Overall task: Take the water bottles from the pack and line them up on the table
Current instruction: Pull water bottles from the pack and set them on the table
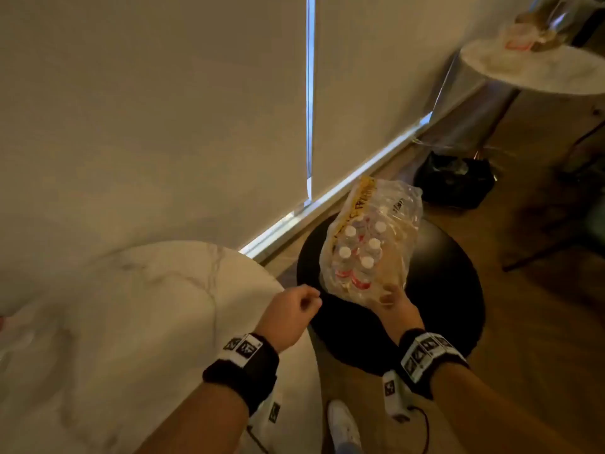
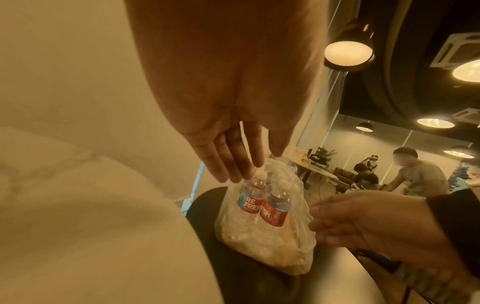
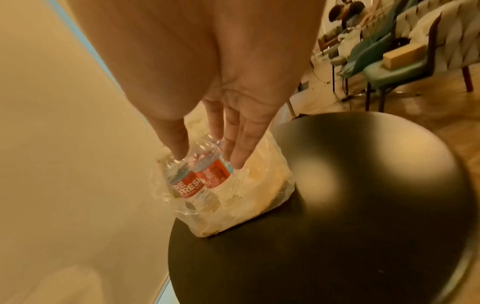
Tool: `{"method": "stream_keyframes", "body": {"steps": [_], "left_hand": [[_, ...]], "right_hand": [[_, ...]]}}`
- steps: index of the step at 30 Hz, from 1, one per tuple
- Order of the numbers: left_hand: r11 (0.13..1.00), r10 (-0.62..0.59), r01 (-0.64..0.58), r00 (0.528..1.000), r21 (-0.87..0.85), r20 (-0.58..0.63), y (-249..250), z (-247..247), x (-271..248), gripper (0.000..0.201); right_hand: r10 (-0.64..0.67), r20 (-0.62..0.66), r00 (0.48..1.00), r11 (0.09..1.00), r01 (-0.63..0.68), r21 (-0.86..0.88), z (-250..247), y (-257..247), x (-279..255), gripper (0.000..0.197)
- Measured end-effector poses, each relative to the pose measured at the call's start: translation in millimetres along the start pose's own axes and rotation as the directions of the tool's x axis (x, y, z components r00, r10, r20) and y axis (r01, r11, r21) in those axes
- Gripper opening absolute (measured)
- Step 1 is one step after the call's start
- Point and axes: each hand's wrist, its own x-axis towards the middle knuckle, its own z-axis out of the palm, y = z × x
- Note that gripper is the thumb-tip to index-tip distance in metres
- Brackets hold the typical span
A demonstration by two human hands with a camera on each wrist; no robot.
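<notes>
A torn clear plastic pack (image 1: 370,237) of white-capped water bottles (image 1: 357,253) with red and blue labels stands on a round black stool (image 1: 451,290). My right hand (image 1: 389,294) reaches its near edge. In the right wrist view its straight thumb and fingers (image 3: 235,156) straddle the top of a front bottle (image 3: 207,174) through the wrap, touching but not clasping. My left hand (image 1: 311,299) hovers empty just left of the pack, over the edge of the white marble table (image 1: 131,322). Its relaxed fingers (image 2: 231,164) point at the bottle caps.
The marble table lies left of the stool, with its edge close to the stool's rim. A second marble table (image 1: 540,70) stands at the far right and a black bag (image 1: 455,178) lies on the wooden floor behind the stool. Blinds cover the wall. People (image 2: 415,174) sit far off.
</notes>
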Motion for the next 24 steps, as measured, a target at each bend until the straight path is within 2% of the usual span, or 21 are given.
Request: {"method": "stream_keyframes", "body": {"steps": [3,5,8,10,12,14,18,21,24], "left_hand": [[0.998,-0.035,0.035,0.999,-0.054,0.001,-3.7,36.5,66.7,0.033],[0.999,-0.050,0.049,0.999,-0.023,-0.014,-11.6,59.6,104.8,0.043],[0.998,-0.051,0.049,0.998,-0.047,-0.037,-24.2,86.0,145.7,0.072],[0.994,-0.078,0.073,0.996,-0.085,-0.052,-35.5,102.1,168.1,0.088],[0.993,-0.111,0.109,0.992,-0.043,-0.054,-42.9,115.5,182.0,0.087],[0.990,-0.141,0.143,0.986,0.016,-0.088,-43.3,121.8,187.1,0.081],[0.990,-0.132,0.125,0.985,-0.068,-0.110,-28.4,111.0,171.0,0.080],[0.984,-0.064,0.037,0.986,-0.175,-0.152,-16.2,85.7,133.3,0.074],[0.953,-0.072,-0.011,0.963,-0.303,-0.260,-14.3,55.4,80.1,0.060]], "right_hand": [[-0.008,0.004,1.000,0.996,0.008,0.092,5.6,1.4,46.1,0.061],[0.001,0.041,0.999,0.985,-0.008,0.174,19.0,8.0,74.6,0.057],[-0.002,0.030,1.000,0.992,-0.001,0.124,43.7,32.5,113.1,0.079],[0.007,0.037,0.999,0.998,-0.009,0.058,52.8,41.6,127.7,0.080],[0.010,0.035,0.999,1.000,-0.009,-0.017,53.3,36.7,130.3,0.076],[0.007,0.052,0.999,1.000,-0.006,-0.031,51.4,38.4,132.3,0.076],[-0.047,0.081,0.996,0.998,0.049,-0.024,34.2,36.2,120.2,0.073],[-0.153,0.108,0.982,0.986,0.160,-0.053,15.8,9.3,89.7,0.062],[-0.251,0.192,0.949,0.961,0.268,-0.070,5.6,-19.9,47.0,0.050]]}}
